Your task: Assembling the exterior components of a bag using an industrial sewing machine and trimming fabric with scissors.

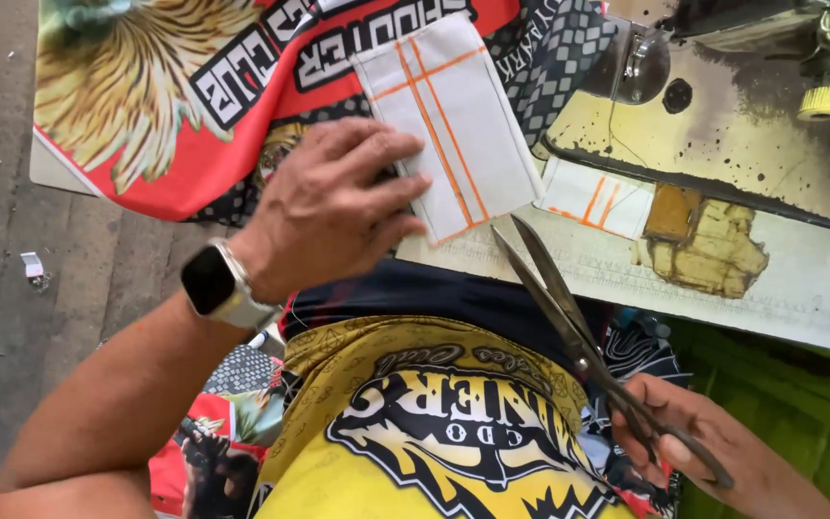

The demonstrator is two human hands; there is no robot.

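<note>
My left hand (330,204) lies flat on the left edge of a white fabric piece with orange stripes (453,120), pressing it onto the table with fingers spread. A dark smartwatch (213,284) sits on that wrist. My right hand (694,432), low at the right, grips the handles of long metal scissors (569,322). The scissor blades are slightly apart and their tips point up toward the lower right corner of the white piece, just short of it.
A red, yellow and black printed cloth (184,86) drapes over the table's left. A second small striped white piece (596,197) lies by the sewing machine base (722,125). Yellow printed fabric (434,413) covers my lap. Grey floor (12,288) lies left.
</note>
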